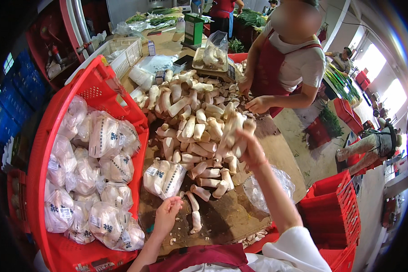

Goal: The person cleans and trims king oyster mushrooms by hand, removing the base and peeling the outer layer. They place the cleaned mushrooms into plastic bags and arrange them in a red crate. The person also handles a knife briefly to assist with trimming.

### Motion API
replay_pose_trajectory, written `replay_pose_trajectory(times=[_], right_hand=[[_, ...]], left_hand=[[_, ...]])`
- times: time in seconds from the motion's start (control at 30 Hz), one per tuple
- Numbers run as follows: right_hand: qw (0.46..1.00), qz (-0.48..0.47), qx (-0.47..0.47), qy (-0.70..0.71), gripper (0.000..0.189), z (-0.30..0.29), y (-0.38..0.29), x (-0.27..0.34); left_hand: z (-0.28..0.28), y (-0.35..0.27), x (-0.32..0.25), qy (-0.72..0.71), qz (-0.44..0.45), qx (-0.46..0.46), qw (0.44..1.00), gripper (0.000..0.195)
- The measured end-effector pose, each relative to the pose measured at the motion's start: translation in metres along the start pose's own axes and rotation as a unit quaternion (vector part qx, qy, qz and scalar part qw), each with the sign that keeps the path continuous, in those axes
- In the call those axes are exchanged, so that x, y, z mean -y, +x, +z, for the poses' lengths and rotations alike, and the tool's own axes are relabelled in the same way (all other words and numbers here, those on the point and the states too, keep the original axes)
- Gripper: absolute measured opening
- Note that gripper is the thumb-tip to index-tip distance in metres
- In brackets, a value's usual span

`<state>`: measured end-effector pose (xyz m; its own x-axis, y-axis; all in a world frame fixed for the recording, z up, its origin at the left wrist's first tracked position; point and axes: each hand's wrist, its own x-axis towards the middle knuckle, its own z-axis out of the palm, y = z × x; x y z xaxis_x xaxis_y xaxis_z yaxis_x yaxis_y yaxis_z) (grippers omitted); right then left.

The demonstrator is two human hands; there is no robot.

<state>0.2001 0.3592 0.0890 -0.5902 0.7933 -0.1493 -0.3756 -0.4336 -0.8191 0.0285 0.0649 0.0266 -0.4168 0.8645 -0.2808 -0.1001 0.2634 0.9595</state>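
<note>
My right hand is shut around king oyster mushrooms, raised over the right side of the pile; motion blurs them. My left hand is low over the table, fingers loosely curled. I see nothing plainly held in it, but its grip is unclear. Just beyond its fingertips lies a filled, printed plastic bag of mushrooms. Loose king oyster mushrooms are heaped across the middle of the wooden table. Two single mushrooms lie end to end right of my left hand. Under my right forearm is a crumpled clear plastic bag.
At my left a red plastic crate contains several bagged mushrooms. Behind the pile, a scale bears a bag. A co-worker stands across the table, hands at the pile. Red crates stand to the right.
</note>
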Motion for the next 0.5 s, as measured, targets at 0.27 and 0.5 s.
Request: replay_pose_trajectory(times=[0.27,0.5], right_hand=[[0.975,0.019,-0.021,-0.220,0.059,0.003,0.162,0.035],[0.598,-0.128,0.001,-0.791,0.106,0.029,0.204,-0.029]], left_hand=[[0.009,0.003,0.042,-0.019,-0.054,0.035,0.998,0.022],[0.011,0.024,0.031,0.022,-0.053,0.029,0.998,0.020]])
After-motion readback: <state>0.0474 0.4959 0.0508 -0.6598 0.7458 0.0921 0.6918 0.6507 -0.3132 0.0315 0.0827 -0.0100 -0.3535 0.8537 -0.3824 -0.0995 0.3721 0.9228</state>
